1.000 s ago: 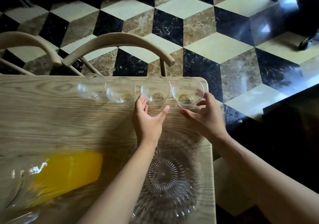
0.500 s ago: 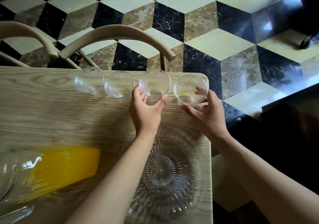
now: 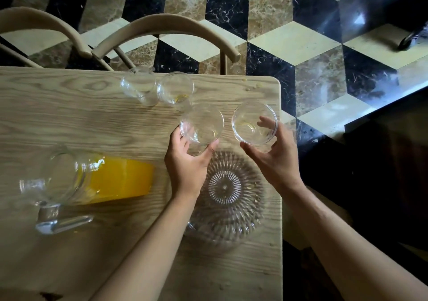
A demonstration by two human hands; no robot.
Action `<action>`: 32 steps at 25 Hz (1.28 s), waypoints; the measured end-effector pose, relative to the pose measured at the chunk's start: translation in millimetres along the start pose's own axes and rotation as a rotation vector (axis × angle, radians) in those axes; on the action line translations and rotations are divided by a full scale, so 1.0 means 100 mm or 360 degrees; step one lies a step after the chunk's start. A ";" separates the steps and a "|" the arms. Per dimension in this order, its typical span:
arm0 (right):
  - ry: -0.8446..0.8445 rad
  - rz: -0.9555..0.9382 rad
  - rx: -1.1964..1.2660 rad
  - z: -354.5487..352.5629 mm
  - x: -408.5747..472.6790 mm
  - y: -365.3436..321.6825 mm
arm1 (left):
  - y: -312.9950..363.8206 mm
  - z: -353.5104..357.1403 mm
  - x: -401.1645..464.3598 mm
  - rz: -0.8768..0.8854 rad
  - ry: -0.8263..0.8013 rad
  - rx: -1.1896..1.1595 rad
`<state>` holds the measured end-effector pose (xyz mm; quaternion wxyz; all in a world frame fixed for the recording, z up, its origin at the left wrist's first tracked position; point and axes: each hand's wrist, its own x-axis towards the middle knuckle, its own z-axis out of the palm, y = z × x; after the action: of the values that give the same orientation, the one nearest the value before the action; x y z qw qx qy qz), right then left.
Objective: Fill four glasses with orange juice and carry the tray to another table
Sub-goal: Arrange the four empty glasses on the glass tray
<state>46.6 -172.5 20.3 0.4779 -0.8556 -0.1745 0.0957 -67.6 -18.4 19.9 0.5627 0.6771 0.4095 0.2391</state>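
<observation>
Gripping one empty glass (image 3: pixel 201 124) in left hand (image 3: pixel 187 161), another glass (image 3: pixel 254 123) in right hand (image 3: pixel 275 159), hovering just beyond the near tray (image 3: pixel 245 226), presumably loading it for pouring

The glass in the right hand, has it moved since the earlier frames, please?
Yes. The right hand has drawn its glass out of the row at the table's far edge, toward the glass tray.

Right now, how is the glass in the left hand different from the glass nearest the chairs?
The left hand grips its glass, close to the glass tray; the far glass stands alone, untouched, at the table's back edge. The held glass sits nearer the person; the far glass sits nearer the chairs. Both are clear, round and hold no full pour of juice.
</observation>
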 end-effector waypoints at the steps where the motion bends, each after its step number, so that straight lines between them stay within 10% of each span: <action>1: -0.0029 0.0008 -0.0024 -0.01 -0.10 0.00 | -0.03 -0.07 -0.08 0.0014 -0.0016 0.0022; 32: -0.0089 0.0119 -0.0273 0.09 -0.77 0.34 | -0.59 -0.26 -0.49 -0.0064 -0.0307 0.0024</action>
<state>-20.5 -212.0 -13.3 0.3941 -0.8962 -0.1632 0.1220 -132.0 -41.9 -23.0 0.5991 0.6930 0.3686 0.1583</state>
